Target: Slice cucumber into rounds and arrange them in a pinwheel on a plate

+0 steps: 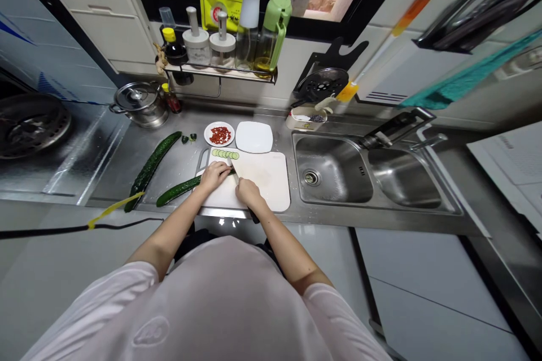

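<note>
My left hand (215, 176) is closed over a dark green cucumber (180, 189), pressing it onto a white cutting board (266, 186). The cucumber's uncut length sticks out to the left, past the board's edge. In my right hand (249, 193) is a kitchen knife (235, 171), its blade at the cucumber's right end, close to my left fingertips. Its dark handle shows below my right wrist. A row of thin cucumber slices (225, 154) lies along the board's top left. Another whole cucumber (154, 166) rests on the steel counter to the left.
Behind the board stand a plate of chopped red pieces (220, 135) and a square white plate (254, 137). A double sink (334, 180) is to the right. A lidded pot (141, 106) stands back left, below a condiment rack (220, 71). A black cable (51, 232) crosses at left.
</note>
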`<state>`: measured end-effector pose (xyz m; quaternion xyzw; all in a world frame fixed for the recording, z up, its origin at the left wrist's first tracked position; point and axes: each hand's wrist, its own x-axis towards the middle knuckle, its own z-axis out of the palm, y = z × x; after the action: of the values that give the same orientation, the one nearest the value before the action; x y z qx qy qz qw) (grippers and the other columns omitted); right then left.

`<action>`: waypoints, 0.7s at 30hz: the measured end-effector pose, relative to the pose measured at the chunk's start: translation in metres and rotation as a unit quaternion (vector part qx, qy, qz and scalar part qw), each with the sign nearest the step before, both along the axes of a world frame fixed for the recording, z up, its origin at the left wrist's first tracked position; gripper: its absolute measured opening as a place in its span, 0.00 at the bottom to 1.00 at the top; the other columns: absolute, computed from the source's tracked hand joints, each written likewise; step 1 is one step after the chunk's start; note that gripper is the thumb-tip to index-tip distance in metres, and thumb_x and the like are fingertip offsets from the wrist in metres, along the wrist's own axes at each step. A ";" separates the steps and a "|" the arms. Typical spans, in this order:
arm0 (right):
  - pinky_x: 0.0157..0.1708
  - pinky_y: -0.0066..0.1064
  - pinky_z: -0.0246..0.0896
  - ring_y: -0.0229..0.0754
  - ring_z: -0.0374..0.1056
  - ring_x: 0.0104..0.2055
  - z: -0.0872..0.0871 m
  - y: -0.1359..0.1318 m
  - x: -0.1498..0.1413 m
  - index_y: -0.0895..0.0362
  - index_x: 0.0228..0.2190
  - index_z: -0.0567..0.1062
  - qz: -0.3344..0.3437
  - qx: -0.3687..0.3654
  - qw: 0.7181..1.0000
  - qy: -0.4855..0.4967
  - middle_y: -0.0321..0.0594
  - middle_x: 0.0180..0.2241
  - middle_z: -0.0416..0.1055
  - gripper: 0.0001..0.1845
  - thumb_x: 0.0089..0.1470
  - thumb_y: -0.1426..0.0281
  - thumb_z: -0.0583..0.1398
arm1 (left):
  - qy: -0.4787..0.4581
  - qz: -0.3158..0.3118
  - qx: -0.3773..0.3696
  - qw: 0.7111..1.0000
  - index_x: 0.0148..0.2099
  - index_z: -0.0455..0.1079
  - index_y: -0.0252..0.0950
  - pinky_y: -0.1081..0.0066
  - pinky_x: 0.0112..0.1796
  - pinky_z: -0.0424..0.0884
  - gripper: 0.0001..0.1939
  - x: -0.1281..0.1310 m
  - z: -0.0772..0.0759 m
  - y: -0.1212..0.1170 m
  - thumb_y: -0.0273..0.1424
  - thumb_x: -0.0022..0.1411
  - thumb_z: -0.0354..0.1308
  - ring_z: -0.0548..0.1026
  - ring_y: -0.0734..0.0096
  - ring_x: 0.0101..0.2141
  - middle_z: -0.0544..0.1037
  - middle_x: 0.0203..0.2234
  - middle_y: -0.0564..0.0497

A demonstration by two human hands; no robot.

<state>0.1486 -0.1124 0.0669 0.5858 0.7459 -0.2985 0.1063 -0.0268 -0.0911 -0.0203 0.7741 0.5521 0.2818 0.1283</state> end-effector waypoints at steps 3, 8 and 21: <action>0.42 0.33 0.62 0.49 0.69 0.48 -0.003 -0.007 0.007 0.62 0.47 0.71 0.002 0.001 1.000 -0.002 0.54 0.45 0.73 0.17 0.59 0.74 0.50 | 0.002 -0.001 -0.001 1.000 0.44 0.75 0.41 0.63 0.45 0.68 0.13 0.000 0.001 0.000 0.35 0.66 0.50 0.70 0.64 0.41 0.76 0.39 0.48; 0.42 0.34 0.62 0.49 0.71 0.46 -0.008 -0.015 0.012 0.62 0.46 0.71 0.004 0.013 1.000 -0.001 0.54 0.44 0.73 0.16 0.58 0.75 0.50 | -0.001 -0.001 0.003 1.000 0.44 0.75 0.41 0.64 0.45 0.67 0.13 0.000 0.000 0.000 0.35 0.66 0.50 0.70 0.65 0.41 0.76 0.39 0.48; 0.42 0.34 0.62 0.50 0.70 0.47 -0.007 -0.005 0.004 0.62 0.46 0.71 0.002 0.003 1.000 -0.002 0.53 0.45 0.73 0.17 0.58 0.75 0.49 | 0.003 0.000 -0.005 1.000 0.44 0.75 0.41 0.63 0.45 0.67 0.13 -0.001 -0.001 0.000 0.36 0.67 0.49 0.70 0.65 0.41 0.76 0.39 0.48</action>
<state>0.1527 -0.1176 0.0601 0.5850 0.7480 -0.2948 0.1063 -0.0277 -0.0908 -0.0213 0.7742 0.5540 0.2767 0.1309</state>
